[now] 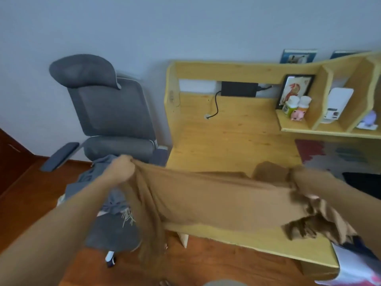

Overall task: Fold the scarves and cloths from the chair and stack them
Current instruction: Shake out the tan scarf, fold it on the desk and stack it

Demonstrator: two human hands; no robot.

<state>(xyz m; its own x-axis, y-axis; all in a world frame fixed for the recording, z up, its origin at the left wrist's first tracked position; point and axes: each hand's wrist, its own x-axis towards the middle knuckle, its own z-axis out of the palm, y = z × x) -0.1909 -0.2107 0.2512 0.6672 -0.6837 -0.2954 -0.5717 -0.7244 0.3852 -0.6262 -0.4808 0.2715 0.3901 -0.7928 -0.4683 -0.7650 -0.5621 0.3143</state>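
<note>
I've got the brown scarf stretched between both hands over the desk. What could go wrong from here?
1. The brown scarf is long: its left end hangs past the desk edge toward the floor below the left hand, so it may drag or slide off when laid down.
2. The right hand holds a bunched, uneven end, so the fold may come out crooked.
3. The black cable lies on the desk; the scarf could snag it if spread far back.

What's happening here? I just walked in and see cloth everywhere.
A person holds a tan scarf stretched out over the wooden desk, the left hand gripping one end and the right hand the other. More grey cloths lie unfolded on the seat of the grey office chair. No folded stack is in view.
</note>
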